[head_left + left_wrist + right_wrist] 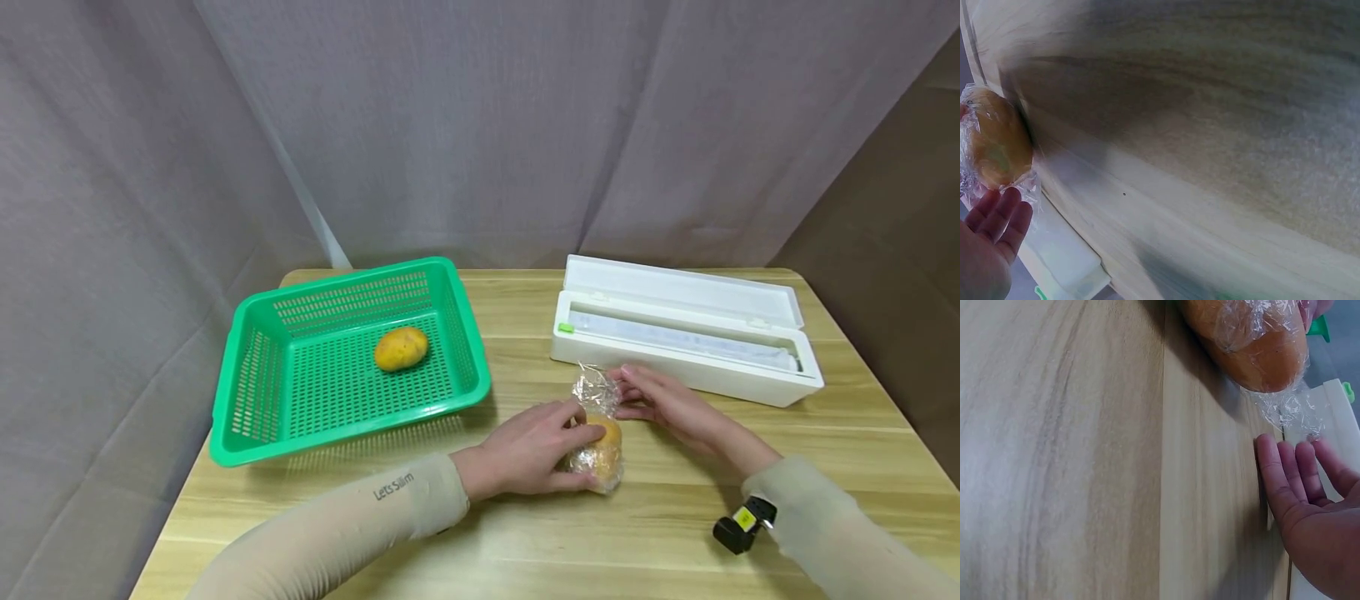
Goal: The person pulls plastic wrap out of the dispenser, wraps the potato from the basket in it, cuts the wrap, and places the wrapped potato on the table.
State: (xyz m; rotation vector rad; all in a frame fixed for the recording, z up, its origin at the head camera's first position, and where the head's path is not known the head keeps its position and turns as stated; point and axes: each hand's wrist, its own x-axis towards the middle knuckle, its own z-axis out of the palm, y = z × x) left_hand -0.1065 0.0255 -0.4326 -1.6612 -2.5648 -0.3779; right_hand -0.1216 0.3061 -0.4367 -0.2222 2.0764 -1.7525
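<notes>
A yellowish-brown potato in clear plastic wrap lies on the wooden table, loose wrap bunched at its far end. My left hand holds the potato from the left, thumb at the near end and fingers over the top. In the left wrist view, fingertips of the left hand meet the crinkled wrap below the potato. My right hand is beside the loose wrap, its fingertips right at the edge. The right wrist view shows the right hand with fingers extended toward the film.
A green plastic basket stands at the left with an unwrapped potato inside. At the back right is a white cling-film dispenser, its lid raised and a roll inside. A grey curtain hangs behind the table.
</notes>
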